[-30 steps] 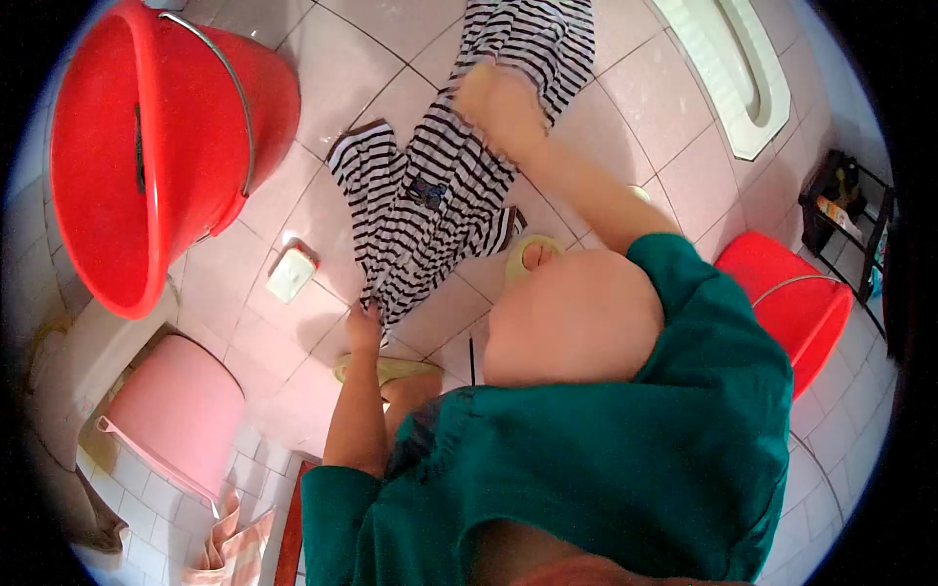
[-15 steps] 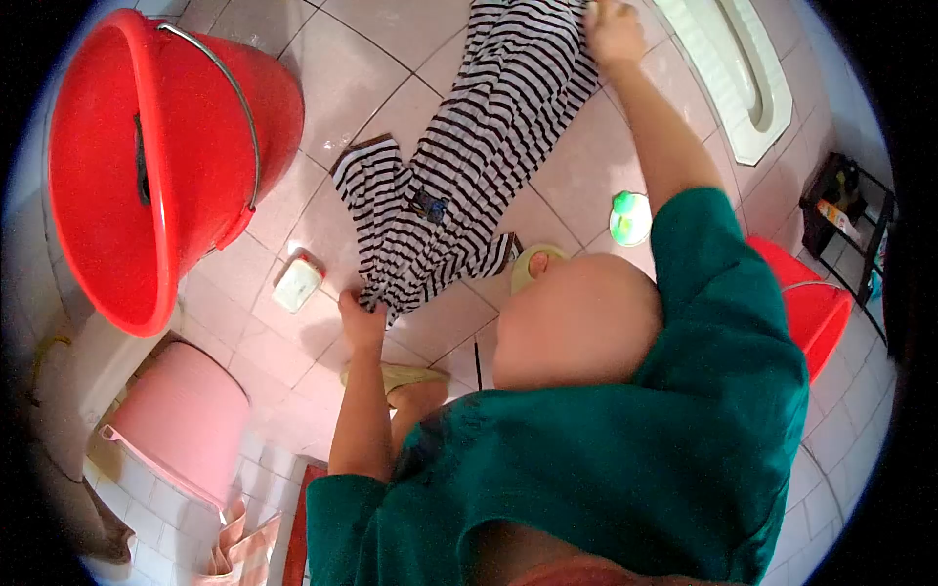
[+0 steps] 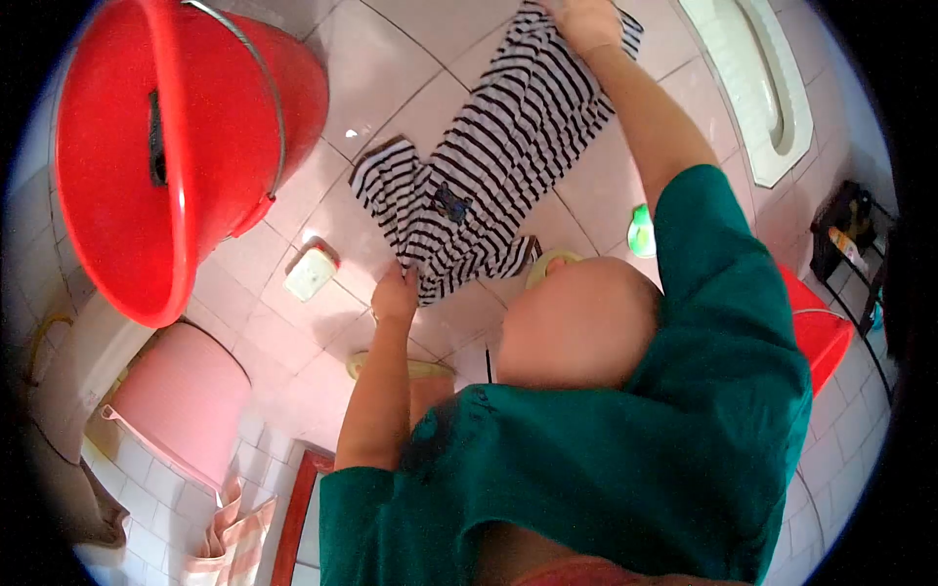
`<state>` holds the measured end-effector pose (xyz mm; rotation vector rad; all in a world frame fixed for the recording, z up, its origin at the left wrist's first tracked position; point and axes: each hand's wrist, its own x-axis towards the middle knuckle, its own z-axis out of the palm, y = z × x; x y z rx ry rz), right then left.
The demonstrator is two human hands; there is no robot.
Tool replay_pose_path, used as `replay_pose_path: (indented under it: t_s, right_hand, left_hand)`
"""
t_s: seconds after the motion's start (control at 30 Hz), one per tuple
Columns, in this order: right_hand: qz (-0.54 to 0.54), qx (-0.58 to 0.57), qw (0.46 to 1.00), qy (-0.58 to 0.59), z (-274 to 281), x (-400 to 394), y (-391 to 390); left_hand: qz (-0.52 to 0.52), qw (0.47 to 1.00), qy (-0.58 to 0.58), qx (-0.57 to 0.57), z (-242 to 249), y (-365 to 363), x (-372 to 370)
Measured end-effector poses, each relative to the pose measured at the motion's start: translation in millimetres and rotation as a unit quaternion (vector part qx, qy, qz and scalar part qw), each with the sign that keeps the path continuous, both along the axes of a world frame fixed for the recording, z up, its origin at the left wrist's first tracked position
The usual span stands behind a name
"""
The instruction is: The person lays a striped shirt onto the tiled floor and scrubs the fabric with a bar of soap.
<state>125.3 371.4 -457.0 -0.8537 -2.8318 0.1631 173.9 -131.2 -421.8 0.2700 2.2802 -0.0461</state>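
Note:
A black-and-white striped shirt [image 3: 508, 137] lies stretched across the tiled floor, with a dark patch of print near its collar end. My left hand [image 3: 396, 293] is closed on the shirt's near end, pinching the cloth. At the far end my right hand [image 3: 589, 24] is closed on the striped fabric, which shows on both sides of it; its fingertips are partly hidden at the top edge of the view. Left of the shirt, a pale bar of soap [image 3: 312, 273] sits in a reddish holder. A small green-and-white object [image 3: 642, 232] stands beside my right forearm.
A large red bucket [image 3: 230, 127] with a metal handle stands at the left, a pink bucket [image 3: 186, 400] below it. A white squat toilet [image 3: 767, 98] is at upper right. Another red bucket [image 3: 821, 337] and a black rack [image 3: 850, 234] are at the right edge.
My right hand has drawn its end of the shirt inward, and the far part looks shorter and folded over. My left hand keeps its hold. The whole view has shifted slightly.

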Motion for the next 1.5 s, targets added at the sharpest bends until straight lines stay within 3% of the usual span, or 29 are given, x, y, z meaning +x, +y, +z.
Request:
replay_pose_path:
  t_s: [0.07,0.13,0.17,0.23,0.27,0.33,0.37,0.47,0.53,0.57,0.6,0.63,0.67,0.7,0.73,0.77,0.83,0.87,0.93,1.03,1.13,1.2,1.27,1.3,1.33,1.4,1.43,1.47,1.5]
  right_hand:
    - [-0.038,0.002,0.999,-0.014,12.4,-2.8,7.2]
    - [-0.098,-0.003,0.988,-0.117,18.2,-14.7,-3.2]
    - [-0.050,-0.024,0.998,0.037,-8.4,-15.1,-20.6]
    - [0.183,0.041,0.982,0.026,9.3,-2.6,-99.4]
    - [0.199,-0.002,0.978,-0.060,17.0,7.7,-155.0]
    - [0.484,-0.093,0.860,0.130,16.9,46.6,-210.6]
    - [0.481,-0.094,0.861,0.134,11.4,40.6,-201.7]
    - [0.225,-0.040,0.972,0.048,7.2,10.1,-132.9]
    - [0.067,-0.005,0.997,-0.040,11.9,-6.0,-74.6]
    - [-0.007,-0.075,0.996,0.042,16.9,0.0,-60.0]
    - [-0.008,-0.073,0.996,0.041,6.9,1.7,-38.0]
    - [0.139,-0.006,0.990,0.008,-11.9,-2.9,-9.6]
    - [0.285,0.059,0.956,-0.025,-20.0,-5.8,2.9]
    - [0.291,0.060,0.954,-0.029,-1.4,2.5,-10.2]
    - [0.216,0.006,0.973,-0.085,19.9,18.1,-26.3]
    - [0.138,-0.045,0.980,-0.138,37.8,23.3,-37.9]
    - [0.106,-0.031,0.987,-0.118,19.3,37.5,-47.1]
    - [0.066,-0.025,0.992,-0.101,11.2,46.2,-47.5]
    - [0.075,-0.044,0.991,-0.099,13.3,48.0,-38.2]
    - [0.016,-0.057,0.998,-0.016,18.9,27.3,-22.4]
    - [-0.079,-0.079,0.955,0.275,65.2,-11.2,-8.2]
    - [-0.067,-0.104,0.952,0.280,103.1,-6.5,7.3]
    - [-0.052,-0.131,0.949,0.284,118.2,10.3,10.5]
    - [-0.081,-0.045,0.958,0.272,115.1,24.2,8.9]
    - [-0.110,0.041,0.959,0.258,108.4,38.7,10.5]
    - [-0.116,0.050,0.984,0.122,70.2,66.8,43.1]
    - [-0.179,-0.033,0.981,0.063,41.2,98.0,44.5]
    - [-0.243,-0.113,0.963,0.005,15.9,121.7,40.6]
    - [-0.242,-0.108,0.964,0.025,2.7,127.5,26.2]
  left_hand:
    - [-0.008,1.000,0.013,-0.008,-1.5,-0.5,-1.8]
    - [-0.009,0.999,-0.006,0.036,-0.3,-2.6,-3.3]
    - [-0.007,0.999,-0.004,0.039,-0.5,-0.8,-6.3]
    - [0.003,0.999,-0.009,0.038,-0.2,-1.2,-7.4]
    - [0.006,0.999,-0.014,0.033,-0.5,-4.8,-4.0]
    - [0.037,0.997,-0.025,0.070,-3.8,-5.7,-5.6]
    - [0.035,0.998,-0.028,0.034,-0.7,-0.5,-6.5]
    - [0.027,0.999,-0.043,0.018,6.3,7.8,-9.8]
    - [0.031,0.998,-0.032,0.037,2.8,9.4,-13.0]
    - [0.048,0.994,0.000,0.101,-4.7,6.9,-13.5]
    - [0.066,0.984,0.029,0.165,-11.0,6.2,-12.9]
    - [0.109,0.950,0.062,0.286,-2.0,18.2,-15.6]
    - [0.115,0.950,0.059,0.286,-0.7,24.9,-17.5]
    - [0.248,0.903,-0.010,0.351,-1.5,30.3,-20.6]
    - [0.373,0.829,-0.076,0.409,1.3,33.2,-23.6]
    - [0.377,0.826,-0.073,0.413,11.7,38.2,-28.8]
    - [0.472,0.746,-0.227,0.412,42.5,52.7,-43.4]
    - [0.473,0.744,-0.226,0.414,57.3,56.2,-50.7]
    - [0.519,0.684,-0.192,0.475,87.4,58.7,-67.4]
    - [0.428,0.677,-0.143,0.581,135.6,64.0,-88.9]
    - [0.318,0.705,-0.064,0.630,180.2,73.4,-95.5]
    - [0.238,0.783,-0.004,0.575,204.0,79.6,-88.2]
    - [0.038,0.845,0.056,0.531,205.7,84.6,-72.8]
    - [-0.059,0.871,0.078,0.482,205.5,92.3,-59.3]
    - [-0.154,0.885,0.099,0.427,203.0,103.3,-43.0]
    - [-0.298,0.880,0.047,0.366,173.4,119.3,-5.1]
    - [-0.293,0.882,0.043,0.366,136.2,113.3,12.5]
    - [-0.266,0.878,-0.055,0.395,86.7,108.0,26.7]
    - [-0.237,0.863,-0.154,0.419,58.3,109.6,31.9]
